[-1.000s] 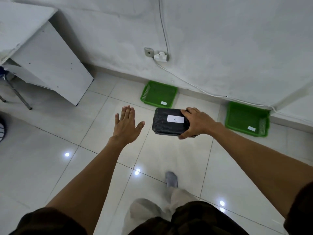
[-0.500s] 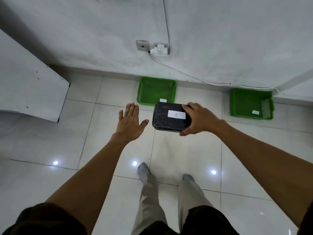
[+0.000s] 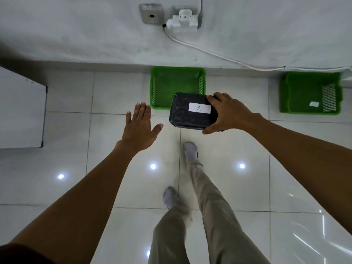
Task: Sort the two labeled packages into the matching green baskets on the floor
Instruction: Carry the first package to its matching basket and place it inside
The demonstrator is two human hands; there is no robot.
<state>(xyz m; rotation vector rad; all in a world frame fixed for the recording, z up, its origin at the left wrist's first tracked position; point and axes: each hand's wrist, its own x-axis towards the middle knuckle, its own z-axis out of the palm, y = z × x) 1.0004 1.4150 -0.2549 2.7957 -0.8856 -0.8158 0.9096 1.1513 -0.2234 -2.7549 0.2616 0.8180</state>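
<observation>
My right hand [image 3: 229, 113] grips the right end of a black package [image 3: 184, 115] with a white label marked A. I hold it in the air over the front edge of the left green basket [image 3: 165, 80], which stands on the floor against the wall; its label is hidden behind the package. A second green basket [image 3: 304, 92] with a small white label stands further right along the wall. My left hand [image 3: 140, 128] hovers to the left of the package, fingers spread, holding nothing. No second package is in view.
A white cabinet panel [image 3: 21, 109] stands at the left. A wall socket [image 3: 151, 16] and a white plug with cable [image 3: 182, 21] sit on the wall above the baskets. My legs and socked feet [image 3: 189, 149] are on the glossy tiled floor below.
I have walked toward the wall; the baskets have grown larger and closer. The package now overlaps the left basket's front edge. Both hands keep their pose.
</observation>
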